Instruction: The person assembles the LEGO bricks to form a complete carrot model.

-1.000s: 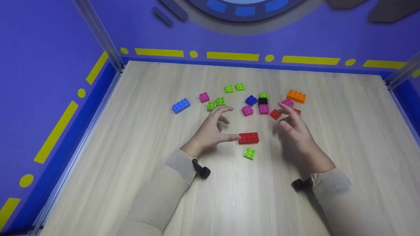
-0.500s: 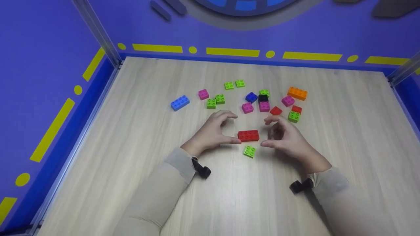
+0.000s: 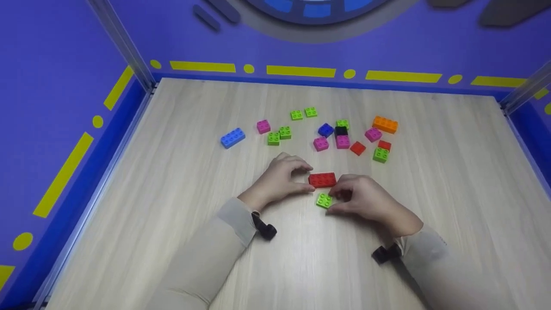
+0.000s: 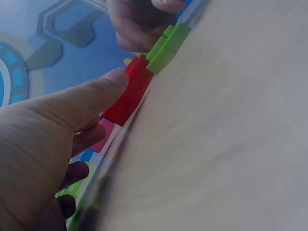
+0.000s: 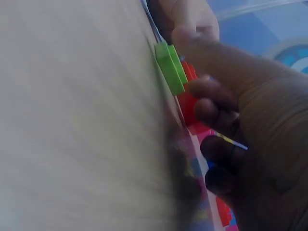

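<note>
- Left hand (image 3: 280,178): thumb and fingers curve in a wide C at the left end of the red brick (image 3: 322,180), the gap between the tips about as broad as the brick; contact is hard to judge.
- Right hand (image 3: 368,198): thumb and forefinger stand narrower, about the right side of the green brick (image 3: 324,200) — whether they pinch it, I cannot tell.
- The red brick lies flat on the table (image 3: 301,267), between the hands, studs up.
- The green brick sits just in front of it, on the person's side, slightly turned and also studs up.
- Beyond the hands, more bricks are scattered. At far left lies a light blue brick (image 3: 233,138), with a pink brick (image 3: 263,126) near it.
- Mid-table, a dark blue brick (image 3: 326,130) is just beside a black brick (image 3: 341,131).
- To the right, an orange brick (image 3: 385,124) is farthest back — a small red brick (image 3: 357,148) lies nearer the right hand.
- Both sleeves are beige; a purple wall (image 3: 215,43) with yellow marks stands behind the table.
</note>
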`<act>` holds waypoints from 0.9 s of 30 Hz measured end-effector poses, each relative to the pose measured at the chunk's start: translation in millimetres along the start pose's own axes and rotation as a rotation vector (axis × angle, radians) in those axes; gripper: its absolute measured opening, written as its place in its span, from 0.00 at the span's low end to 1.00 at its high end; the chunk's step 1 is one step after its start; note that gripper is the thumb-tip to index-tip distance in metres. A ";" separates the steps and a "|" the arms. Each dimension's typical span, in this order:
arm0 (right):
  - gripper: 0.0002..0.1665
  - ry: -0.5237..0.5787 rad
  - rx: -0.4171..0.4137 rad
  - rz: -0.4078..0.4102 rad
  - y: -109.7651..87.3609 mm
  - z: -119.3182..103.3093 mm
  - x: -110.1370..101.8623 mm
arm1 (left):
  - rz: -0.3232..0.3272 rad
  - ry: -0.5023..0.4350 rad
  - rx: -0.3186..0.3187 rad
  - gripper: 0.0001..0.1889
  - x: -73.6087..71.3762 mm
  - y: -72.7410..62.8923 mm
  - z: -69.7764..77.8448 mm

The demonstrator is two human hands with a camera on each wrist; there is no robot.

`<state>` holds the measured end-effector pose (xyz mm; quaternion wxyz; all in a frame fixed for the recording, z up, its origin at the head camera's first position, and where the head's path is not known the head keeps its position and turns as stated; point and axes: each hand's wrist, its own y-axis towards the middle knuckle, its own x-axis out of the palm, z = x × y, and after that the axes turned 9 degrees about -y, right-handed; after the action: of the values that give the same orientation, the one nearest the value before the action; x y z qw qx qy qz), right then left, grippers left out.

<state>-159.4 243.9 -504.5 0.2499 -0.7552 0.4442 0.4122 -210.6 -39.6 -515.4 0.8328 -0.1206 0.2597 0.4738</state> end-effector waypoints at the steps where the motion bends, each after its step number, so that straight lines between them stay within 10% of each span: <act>1: 0.19 -0.020 0.004 -0.002 -0.2 -0.8 1.1 | -0.005 0.008 -0.001 0.29 0.8 -0.7 -0.1; 13: 0.17 -0.056 0.004 0.013 1.5 2.7 2.3 | 0.002 0.056 0.000 0.20 1.7 -1.3 3.4; 27: 0.17 -0.040 0.023 0.024 2.8 4.8 4.9 | 0.043 -0.248 -0.033 0.13 -2.8 -6.3 -0.7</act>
<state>-162.4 243.9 -511.2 0.2623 -0.7384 0.4531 0.4251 -206.6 -45.2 -514.7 0.8461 -0.0690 0.1495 0.5069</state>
